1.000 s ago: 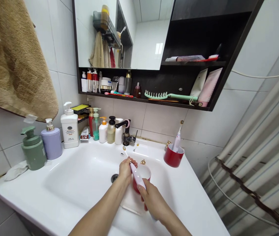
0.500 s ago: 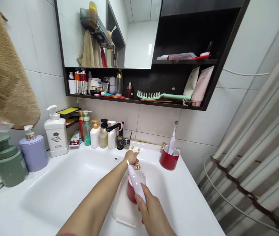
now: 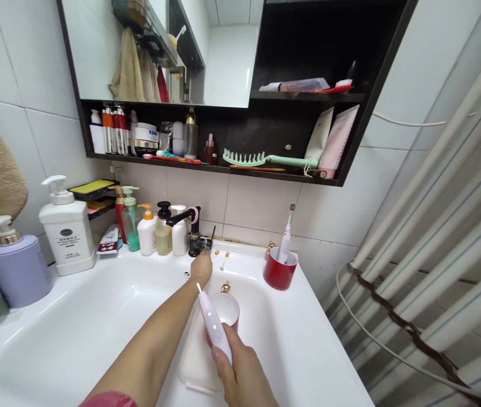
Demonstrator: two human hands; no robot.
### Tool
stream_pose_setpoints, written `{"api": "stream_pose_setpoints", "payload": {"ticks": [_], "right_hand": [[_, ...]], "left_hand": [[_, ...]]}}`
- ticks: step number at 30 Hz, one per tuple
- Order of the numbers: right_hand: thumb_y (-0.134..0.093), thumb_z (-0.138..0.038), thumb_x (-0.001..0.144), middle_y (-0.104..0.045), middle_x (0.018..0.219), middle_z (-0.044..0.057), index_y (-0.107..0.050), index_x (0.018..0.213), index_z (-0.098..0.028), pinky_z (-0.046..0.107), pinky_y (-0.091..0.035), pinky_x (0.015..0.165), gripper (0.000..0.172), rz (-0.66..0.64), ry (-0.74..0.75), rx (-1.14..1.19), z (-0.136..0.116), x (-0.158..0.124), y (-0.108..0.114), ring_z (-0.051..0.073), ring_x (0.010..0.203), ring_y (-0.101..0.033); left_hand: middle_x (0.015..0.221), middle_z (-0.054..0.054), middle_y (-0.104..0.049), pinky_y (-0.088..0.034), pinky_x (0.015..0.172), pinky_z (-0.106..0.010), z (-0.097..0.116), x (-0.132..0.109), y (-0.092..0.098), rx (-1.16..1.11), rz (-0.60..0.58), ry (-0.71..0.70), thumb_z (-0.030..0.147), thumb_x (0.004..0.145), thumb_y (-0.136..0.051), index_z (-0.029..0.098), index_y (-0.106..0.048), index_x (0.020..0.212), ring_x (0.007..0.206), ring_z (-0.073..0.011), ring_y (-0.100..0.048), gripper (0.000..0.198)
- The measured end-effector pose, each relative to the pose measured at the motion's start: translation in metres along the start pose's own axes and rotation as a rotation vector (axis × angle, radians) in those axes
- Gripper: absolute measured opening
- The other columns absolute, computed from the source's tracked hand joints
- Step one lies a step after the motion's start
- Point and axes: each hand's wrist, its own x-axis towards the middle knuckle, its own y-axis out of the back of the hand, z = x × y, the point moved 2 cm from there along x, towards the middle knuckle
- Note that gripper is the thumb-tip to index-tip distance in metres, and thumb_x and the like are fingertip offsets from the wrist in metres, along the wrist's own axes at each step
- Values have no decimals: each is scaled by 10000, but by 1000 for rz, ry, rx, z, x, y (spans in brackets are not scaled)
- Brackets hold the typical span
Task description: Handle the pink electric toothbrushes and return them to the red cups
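My right hand (image 3: 242, 376) is closed around a pale pink electric toothbrush handle (image 3: 212, 323), whose bare metal shaft points up and away. Just behind the handle stands a red cup (image 3: 228, 310) with a white inside and a gold knob, resting on a white tray (image 3: 193, 362) on the sink's right side. My left hand (image 3: 201, 270) reaches across the basin to the back rim, its fingers curled beside two small brush heads (image 3: 224, 260) near the black faucet (image 3: 193, 226). Whether the fingers pinch one of them is hidden.
A second red cup (image 3: 280, 270) with an upright toothbrush stands on the back right of the white sink (image 3: 96, 316). Pump bottles (image 3: 67, 226) line the left and back rim. A dark shelf (image 3: 223, 169) with a green comb hangs above; a striped curtain (image 3: 447, 226) hangs at right.
My left hand left the top of the toothbrush handle and stretched forward to the back rim by the faucet. The handle's shaft now shows bare. The view has swung to the right.
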Motion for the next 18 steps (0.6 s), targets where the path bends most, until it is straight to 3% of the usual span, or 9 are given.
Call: {"api": "stream_pose_setpoints", "payload": {"ticks": [5, 10, 15, 18], "right_hand": [[-299, -383, 732, -502, 595, 9, -402, 1031, -196, 213, -337, 459, 366, -16, -4, 53, -9, -1, 14, 121, 476, -459], [-289, -370, 733, -455, 549, -19, -438, 944, -192, 197, -339, 406, 314, -85, -12, 167, -21, -4, 21, 79, 379, -398], [-308, -350, 721, -401, 502, -46, -412, 973, -169, 183, -332, 357, 327, -172, -41, 241, -26, -9, 9, 64, 347, -372], [-307, -344, 722, -399, 505, -50, -395, 991, -166, 179, -328, 345, 335, -182, -20, 261, -25, -9, 3, 58, 341, -370]], "left_hand": [[889, -164, -531, -325, 770, -320, -11, -13, 19, -174, -28, 135, 40, 618, -440, 111, -491, 579, 949, -247, -442, 95], [677, -71, -575, -426, 587, -219, -19, -55, 46, -471, -129, 207, 199, 694, -417, 132, -451, 626, 701, -139, -558, 101], [660, -41, -563, -426, 552, -185, -16, -97, 53, -1093, -202, 342, 210, 686, -450, 128, -431, 667, 581, -91, -560, 87], [602, -27, -552, -422, 518, -190, -14, -107, 52, -1234, -199, 392, 200, 661, -491, 129, -423, 662, 519, -93, -552, 99]]}}
